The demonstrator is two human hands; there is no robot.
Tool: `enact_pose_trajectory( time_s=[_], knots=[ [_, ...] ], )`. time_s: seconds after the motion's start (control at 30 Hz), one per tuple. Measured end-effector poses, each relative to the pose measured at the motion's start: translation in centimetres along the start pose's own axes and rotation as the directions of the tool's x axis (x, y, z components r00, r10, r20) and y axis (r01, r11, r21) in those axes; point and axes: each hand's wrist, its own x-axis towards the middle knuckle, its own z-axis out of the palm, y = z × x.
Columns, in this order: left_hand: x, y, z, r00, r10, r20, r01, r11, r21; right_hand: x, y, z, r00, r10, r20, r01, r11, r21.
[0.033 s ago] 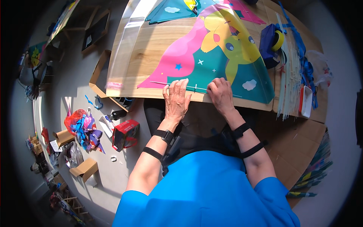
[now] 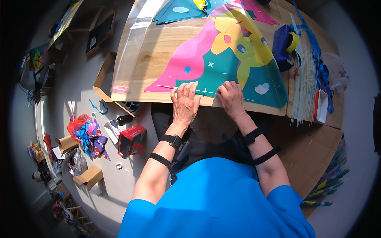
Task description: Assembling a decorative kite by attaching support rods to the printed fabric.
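Note:
A triangular kite sheet [image 2: 190, 71] in pink, teal and yellow lies on the wooden table, printed with a cartoon animal, clouds and stars. Along its near edge runs a thin pale rod [image 2: 166, 86]. My left hand [image 2: 185, 101] rests flat across the rod and the sheet's edge, fingers stretched out. A short way to the right, my right hand [image 2: 231, 98] has its fingers curled and pinched together at the rod, which hides part of it. The rod's right part shows faintly beyond that hand.
A navy tape dispenser [image 2: 282, 47] with yellow tape stands at the table's right, beside a bundle of thin pale rods [image 2: 304, 87] and a red-and-white tray [image 2: 320, 106]. More folded kite sheets [image 2: 178, 12] lie at the back. Cardboard boxes [image 2: 89, 177] and colourful fabric [image 2: 90, 137] sit on the floor at left.

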Motion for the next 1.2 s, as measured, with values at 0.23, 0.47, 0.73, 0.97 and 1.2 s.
enact_pose_trajectory(
  time_s=[0.23,0.47,0.73,0.97,1.2],
  knots=[
    [1.4,-1.0,0.7,0.999,0.027,0.045,-0.026,0.999,-0.021,0.7,0.0,1.0,1.000,-0.002,-0.020,0.002,1.000,-0.016],
    [1.4,-1.3,1.3,0.997,0.023,0.071,-0.018,0.997,-0.072,0.6,0.4,1.4,0.999,0.039,0.034,-0.039,0.999,-0.012],
    [1.3,-1.2,1.5,0.998,0.044,0.046,-0.041,0.997,-0.064,0.7,0.5,1.4,0.999,0.026,0.027,-0.026,1.000,0.001],
    [1.8,-0.9,1.6,0.998,0.034,0.045,-0.033,0.999,-0.023,0.5,0.3,1.4,0.997,0.056,0.043,-0.057,0.998,0.005],
    [2.1,-1.0,1.9,0.997,0.074,0.008,-0.074,0.997,-0.009,0.4,0.4,1.5,0.995,0.088,0.045,-0.089,0.996,0.016]
  ],
)
